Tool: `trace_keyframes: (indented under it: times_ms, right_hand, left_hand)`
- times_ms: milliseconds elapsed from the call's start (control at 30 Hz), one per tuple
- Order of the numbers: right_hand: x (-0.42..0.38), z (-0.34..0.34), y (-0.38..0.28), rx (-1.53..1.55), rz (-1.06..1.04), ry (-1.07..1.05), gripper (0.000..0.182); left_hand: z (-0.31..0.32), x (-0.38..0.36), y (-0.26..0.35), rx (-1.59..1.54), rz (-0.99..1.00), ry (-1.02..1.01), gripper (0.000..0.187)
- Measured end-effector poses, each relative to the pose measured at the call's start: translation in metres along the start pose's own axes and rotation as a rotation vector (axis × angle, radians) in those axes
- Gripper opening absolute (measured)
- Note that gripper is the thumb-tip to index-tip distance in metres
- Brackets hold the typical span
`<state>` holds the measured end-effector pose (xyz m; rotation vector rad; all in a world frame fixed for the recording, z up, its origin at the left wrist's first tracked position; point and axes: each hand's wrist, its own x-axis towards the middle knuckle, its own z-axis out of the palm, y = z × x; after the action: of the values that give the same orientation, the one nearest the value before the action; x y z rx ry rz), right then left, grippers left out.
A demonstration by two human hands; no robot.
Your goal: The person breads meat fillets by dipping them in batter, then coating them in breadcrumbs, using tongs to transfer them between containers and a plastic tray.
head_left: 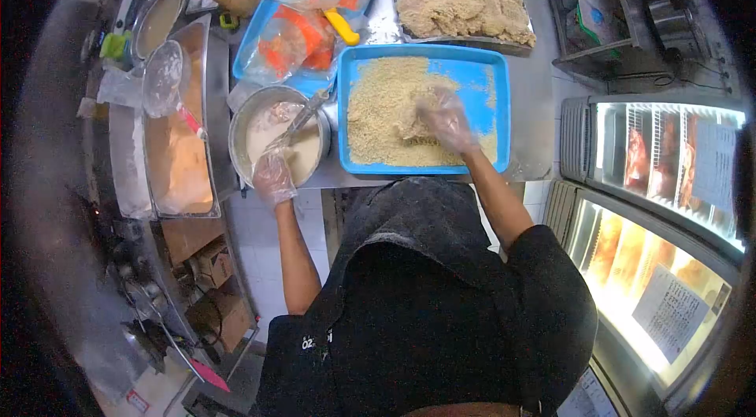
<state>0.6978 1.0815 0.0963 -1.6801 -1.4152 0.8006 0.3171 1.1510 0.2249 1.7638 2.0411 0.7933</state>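
My left hand [274, 179], in a clear plastic glove, is at the near rim of a round metal pot [239, 151] of pale batter [303, 159]. Its fingers are closed at the lower end of metal tongs [301, 119], which slant across the pot to its far right rim. Pale pieces [282, 112] lie partly under the batter. My gloved right hand [447, 119] is blurred, pressing on a crumb-covered piece [411, 124] among the crumbs [378, 102] in a blue tray [504, 114]. The fingers of this hand do not show clearly.
Breaded pieces fill a dark tray [465, 3] at the back. Another blue tray [250, 43] holds plastic bags [295, 39] and a yellow handle [341, 25]. Left are a flour-like bin [183, 153] and a sieve [165, 78]. Lit cabinets [665, 153] stand right.
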Motion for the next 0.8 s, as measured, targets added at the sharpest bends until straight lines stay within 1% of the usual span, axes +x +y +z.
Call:
trace_keyframes:
  times_ms: [33,67,133,167,200,267,300,333,367,400,433,500,533,567,600,667,733,767,800]
  right_hand:
    - [-0.004,0.004,0.002,-0.284,-0.135,0.075,0.083]
    - [-0.009,0.006,0.004,-0.753,-0.216,0.047,0.086]
    - [-0.014,0.0,-0.011,-0.885,-0.277,0.036,0.044]
    - [-0.017,-0.003,-0.019,-0.95,-0.309,0.034,0.027]
    - [-0.014,0.001,0.004,-0.872,-0.226,-0.008,0.025]
    - [-0.019,-0.003,0.039,-0.753,-0.108,-0.047,0.033]
    - [-0.013,-0.013,0.039,-0.71,-0.09,-0.045,0.044]
    - [-0.008,-0.017,0.037,-0.546,-0.04,-0.057,0.047]
    - [-0.003,-0.021,0.036,-0.383,0.011,-0.06,0.05]
    - [-0.003,-0.04,-0.006,-0.102,0.103,-0.081,0.043]
    - [-0.004,-0.05,-0.029,0.177,0.201,-0.101,0.037]
    - [0.005,-0.037,0.002,0.608,0.277,-0.02,0.037]
    - [0.014,-0.035,0.015,0.612,0.279,-0.012,0.036]
    - [0.023,-0.033,0.028,0.616,0.281,-0.004,0.035]
    - [0.04,-0.032,0.035,0.412,0.241,-0.038,0.035]
    - [0.055,-0.012,0.044,0.157,0.123,0.048,0.038]
    - [0.065,0.024,0.04,0.049,-0.038,0.28,0.046]
    - [0.061,0.038,0.032,-0.24,-0.099,0.271,0.05]
    - [0.05,0.047,0.006,-0.526,-0.168,0.261,0.055]
  left_hand:
    - [0.0,0.0,-0.001,0.017,0.014,0.007,0.014]
    - [0.004,0.002,-0.008,-0.019,0.015,0.006,0.014]
    - [0.009,0.002,-0.02,-0.088,0.011,0.005,0.014]
    - [0.008,0.001,-0.019,-0.072,0.002,-0.007,0.014]
    - [0.001,0.001,-0.005,-0.059,-0.004,-0.02,0.014]
    - [-0.001,-0.001,0.003,-0.031,-0.025,-0.054,0.014]
    - [0.0,0.0,0.0,-0.018,-0.043,-0.059,0.015]
    - [0.0,0.003,-0.004,-0.001,-0.064,-0.059,0.015]
    - [0.003,0.004,-0.013,-0.059,-0.063,-0.048,0.015]
    - [0.008,0.004,-0.026,-0.113,-0.065,-0.04,0.015]
    - [0.01,0.002,-0.033,-0.167,-0.067,-0.034,0.015]
    - [-0.004,0.001,0.0,-0.046,-0.035,-0.006,0.015]
    - [-0.007,0.0,0.012,0.012,-0.014,0.0,0.015]
    - [-0.004,0.0,0.007,0.013,-0.009,-0.005,0.014]
    - [-0.001,0.001,-0.001,0.014,-0.001,-0.008,0.014]
    - [0.0,0.002,-0.004,-0.014,0.004,-0.011,0.013]
    - [-0.002,0.0,0.0,-0.074,-0.01,-0.004,0.012]
    - [0.0,0.0,-0.005,-0.061,-0.012,-0.002,0.012]
    - [0.005,0.001,-0.015,-0.048,-0.016,0.007,0.012]
